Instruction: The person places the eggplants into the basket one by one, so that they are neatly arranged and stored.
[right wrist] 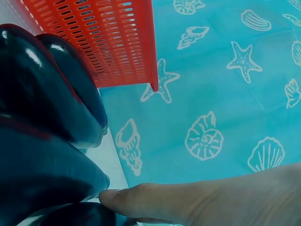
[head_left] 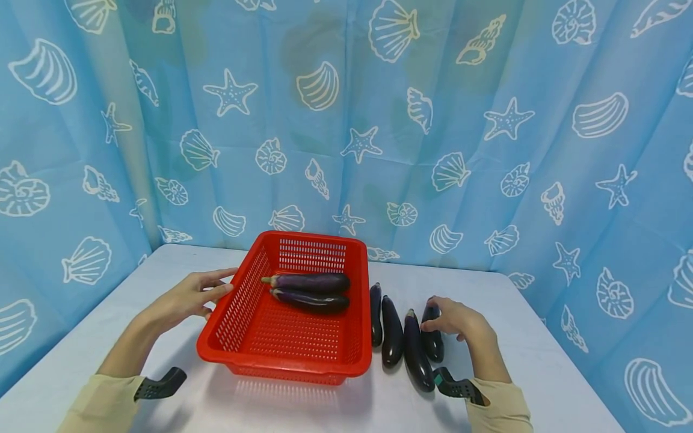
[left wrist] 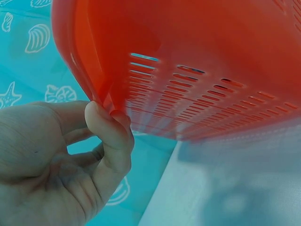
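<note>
Rightmost eggplant [head_left: 433,343] lies on the white bench [head_left: 520,361], its far end in the grip of the right hand [head_left: 459,317]. Three eggplants [head_left: 392,334] lie immediately left, then a red perforated basket [head_left: 287,365] containing two further eggplants [head_left: 316,282]. Left hand [head_left: 188,296] pinches the basket's left rim. Shell-print curtain [head_left: 346,120] behind.
</note>
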`<state>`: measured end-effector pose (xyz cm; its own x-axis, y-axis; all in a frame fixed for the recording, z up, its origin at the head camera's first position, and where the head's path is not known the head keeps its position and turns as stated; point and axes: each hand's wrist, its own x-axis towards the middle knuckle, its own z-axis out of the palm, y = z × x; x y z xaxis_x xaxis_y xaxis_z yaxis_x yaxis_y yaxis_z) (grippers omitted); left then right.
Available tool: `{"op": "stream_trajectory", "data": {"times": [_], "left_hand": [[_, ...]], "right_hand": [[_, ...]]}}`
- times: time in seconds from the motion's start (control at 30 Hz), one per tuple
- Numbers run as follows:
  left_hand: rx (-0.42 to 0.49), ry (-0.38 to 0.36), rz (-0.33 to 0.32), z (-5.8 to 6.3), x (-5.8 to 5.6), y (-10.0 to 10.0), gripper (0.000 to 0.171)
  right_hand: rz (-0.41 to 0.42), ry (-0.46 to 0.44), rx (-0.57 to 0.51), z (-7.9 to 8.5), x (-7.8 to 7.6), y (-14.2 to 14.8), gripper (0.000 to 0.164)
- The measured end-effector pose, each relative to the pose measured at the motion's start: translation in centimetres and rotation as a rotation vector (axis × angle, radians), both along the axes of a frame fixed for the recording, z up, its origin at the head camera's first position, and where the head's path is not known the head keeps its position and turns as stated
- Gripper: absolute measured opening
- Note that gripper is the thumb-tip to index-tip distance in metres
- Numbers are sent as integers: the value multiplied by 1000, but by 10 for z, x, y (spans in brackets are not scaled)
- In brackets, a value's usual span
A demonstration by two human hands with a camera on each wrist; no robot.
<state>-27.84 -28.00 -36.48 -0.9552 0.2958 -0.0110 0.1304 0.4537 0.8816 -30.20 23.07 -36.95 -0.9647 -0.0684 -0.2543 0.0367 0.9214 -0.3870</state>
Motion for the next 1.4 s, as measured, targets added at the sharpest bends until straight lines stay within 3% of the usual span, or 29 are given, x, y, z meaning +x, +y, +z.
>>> {"op": "stream_trajectory", "data": {"times": [0.43,0.8,1.4], "left_hand": [[0,9,2,0,1,1,69],[-6,15,-1,0,2,2,69],[6,7,-4,1,2,1,69]], "right_hand": [[-16,-42,-2,2,0,5,66],[-114,-56,-17,-2,-3,9,77],[-162,-45,-16,-10,-8,12,83]]}}
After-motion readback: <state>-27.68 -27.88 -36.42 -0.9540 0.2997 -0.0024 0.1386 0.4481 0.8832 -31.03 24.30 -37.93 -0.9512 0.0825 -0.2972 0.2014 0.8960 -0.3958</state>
